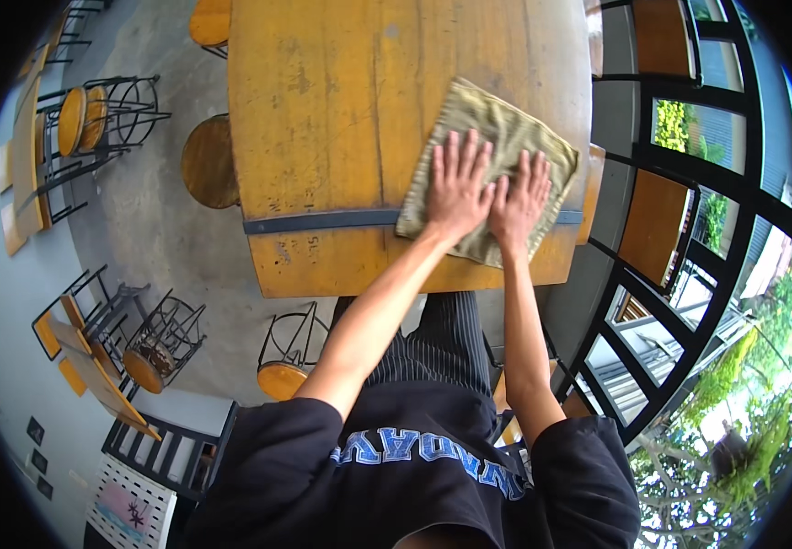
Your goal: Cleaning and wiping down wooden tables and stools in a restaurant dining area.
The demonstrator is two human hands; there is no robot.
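Observation:
An olive-green cloth (506, 120) lies spread on the near right part of a worn, yellow-brown wooden table (314, 137). My left hand (459, 189) rests palm down on the cloth's middle, fingers pointing to the far side. Close beside it, my right hand (521, 199) also presses flat on the cloth, the two thumbs almost touching. Neither hand grips the fabric. A dark metal strip (320, 221) crosses the tabletop near its front edge and runs beneath the cloth.
Round wooden stools (211, 161) stand along the table's left side, and another stool (281, 379) is behind its near left corner. At the left wall are folded-down tables (94, 364) with upturned stools. Black-framed windows (698, 134) line the right side, above wooden-backed chairs (653, 226).

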